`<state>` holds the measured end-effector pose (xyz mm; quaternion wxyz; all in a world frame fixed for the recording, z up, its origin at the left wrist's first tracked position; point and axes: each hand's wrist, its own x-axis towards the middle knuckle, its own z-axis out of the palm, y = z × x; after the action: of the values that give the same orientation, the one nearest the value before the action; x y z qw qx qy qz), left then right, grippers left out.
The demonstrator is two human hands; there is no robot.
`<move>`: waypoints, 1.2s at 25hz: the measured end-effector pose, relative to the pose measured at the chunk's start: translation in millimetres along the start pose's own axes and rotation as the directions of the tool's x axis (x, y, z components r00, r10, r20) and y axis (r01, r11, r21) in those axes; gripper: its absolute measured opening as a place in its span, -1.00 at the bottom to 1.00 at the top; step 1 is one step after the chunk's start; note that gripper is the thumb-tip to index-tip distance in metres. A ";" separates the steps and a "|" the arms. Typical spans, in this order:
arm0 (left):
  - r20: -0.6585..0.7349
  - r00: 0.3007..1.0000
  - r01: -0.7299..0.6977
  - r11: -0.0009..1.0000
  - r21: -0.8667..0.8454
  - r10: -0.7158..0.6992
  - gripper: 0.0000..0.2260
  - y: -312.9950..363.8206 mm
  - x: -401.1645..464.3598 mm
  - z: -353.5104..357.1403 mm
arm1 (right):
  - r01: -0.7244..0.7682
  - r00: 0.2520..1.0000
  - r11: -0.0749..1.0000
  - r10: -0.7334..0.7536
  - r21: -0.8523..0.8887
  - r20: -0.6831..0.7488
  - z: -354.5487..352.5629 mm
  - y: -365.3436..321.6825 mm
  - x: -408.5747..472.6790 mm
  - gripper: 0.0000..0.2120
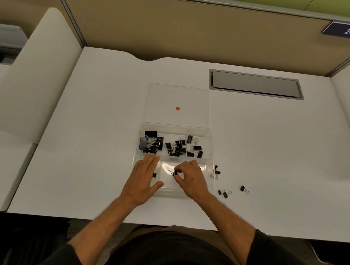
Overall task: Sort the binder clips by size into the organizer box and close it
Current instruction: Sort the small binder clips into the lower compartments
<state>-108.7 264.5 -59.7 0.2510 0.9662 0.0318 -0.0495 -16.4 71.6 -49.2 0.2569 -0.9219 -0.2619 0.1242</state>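
A clear organizer box [211,143] lies open on the white desk, its lid [178,96] with an orange dot folded back. Large black binder clips [150,144] fill the back left compartment, medium clips [176,147] the back middle, smaller clips [195,148] the back right. My left hand [144,174] rests flat, fingers apart, over the front left compartment, beside a tiny clip [154,174]. My right hand [190,178] pinches a small black clip [175,173] over the front middle compartment. Several small clips [224,192] lie loose on the desk right of the box.
A grey cable hatch [255,84] is set into the desk at the back right. Beige partition walls stand behind and at both sides. The desk's front edge runs just before my body.
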 end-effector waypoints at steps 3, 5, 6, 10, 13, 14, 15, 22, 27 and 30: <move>-0.003 1.000 -0.004 1.000 0.001 0.004 -0.24 1.5 1.2 -0.1 | 0.003 1.000 1.000 -0.003 -0.014 0.002 1.6 0.1 0.9 -0.79; -0.003 1.000 -0.004 1.000 -0.022 0.003 -0.25 4.4 3.0 0.2 | 0.000 1.000 1.000 0.000 0.007 -0.013 0.3 1.3 -1.0 -0.74; -0.003 1.000 -0.007 0.999 -0.036 0.006 -0.25 7.3 4.6 0.5 | 0.003 0.999 1.000 -0.003 0.024 -0.039 -1.5 3.0 -3.0 -0.75; -0.030 0.999 -0.044 0.995 -0.088 0.041 -0.32 25.2 12.4 4.3 | -0.008 0.985 0.996 0.024 0.089 -0.171 -18.3 16.3 -17.7 -0.78; -0.054 0.992 -0.120 0.990 -0.072 0.116 -0.35 44.3 25.0 11.8 | -0.114 0.958 0.984 0.145 0.138 -0.246 -35.8 34.2 -32.7 -0.80; -0.052 0.988 -0.147 0.986 -0.072 0.144 -0.35 51.8 30.0 15.4 | -0.154 0.946 0.975 0.191 0.158 -0.260 -41.9 41.0 -37.5 -0.81; -0.045 0.984 -0.175 0.982 -0.075 0.172 -0.36 60.4 35.4 18.3 | -0.186 0.935 0.967 0.229 0.176 -0.270 -48.2 48.0 -41.7 -0.81; -0.009 0.953 -0.304 0.952 0.024 0.304 -0.57 129.7 69.5 37.3 | -0.325 0.896 0.913 0.381 0.249 -0.229 -81.9 102.1 -80.4 -0.79; 0.108 0.962 -0.272 0.930 0.249 0.252 -0.68 174.2 91.5 55.6 | -0.308 0.918 0.915 0.357 0.260 -0.170 -106.4 141.9 -101.3 -0.77; 0.170 0.979 -0.174 0.904 0.391 0.115 -0.77 197.7 102.0 63.1 | -0.294 0.933 0.922 0.334 0.250 -0.135 -120.4 165.0 -115.1 -0.77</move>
<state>4.6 65.1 -30.7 0.0506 0.9908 -0.0690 -0.1050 0.8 -161.0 -26.4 0.3586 -0.9241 -0.0709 0.1114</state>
